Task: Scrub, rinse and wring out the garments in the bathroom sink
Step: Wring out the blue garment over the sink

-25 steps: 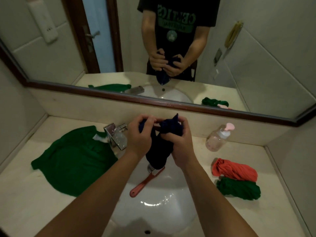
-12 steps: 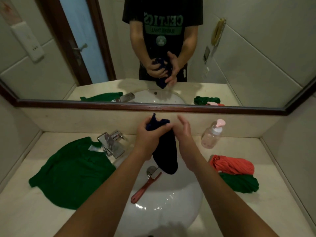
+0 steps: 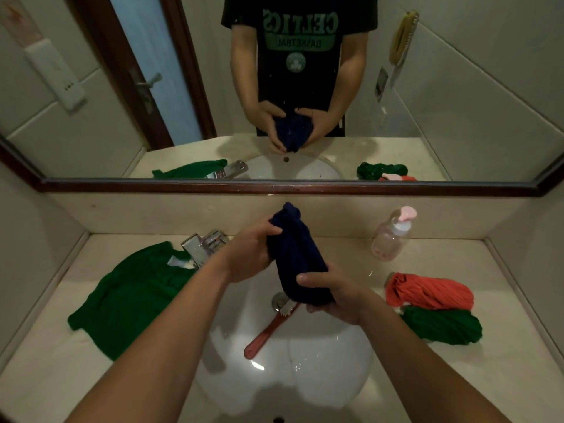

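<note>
A rolled dark navy garment (image 3: 294,254) hangs over the white sink (image 3: 323,355). My left hand (image 3: 250,254) grips its upper part, near the top end. My right hand (image 3: 332,296) is closed around its lower end. A red-handled scrub brush (image 3: 268,332) lies in the basin by the drain, bristles up near the garment's bottom. A green shirt (image 3: 131,297) lies spread flat on the counter left of the sink. At right, a twisted orange-red garment (image 3: 430,291) and a twisted green garment (image 3: 442,325) lie side by side.
The chrome faucet (image 3: 203,244) stands at the sink's back left. A clear pump bottle (image 3: 393,236) with a pink top stands at the back right. A wide mirror (image 3: 91,117) above the counter reflects a person in a dark T-shirt. Side walls close in both counter ends.
My right hand let go of the garment's top, opened, then dropped and closed on its lower end. The left hand kept hold of the upper part. The garment now hangs longer.
</note>
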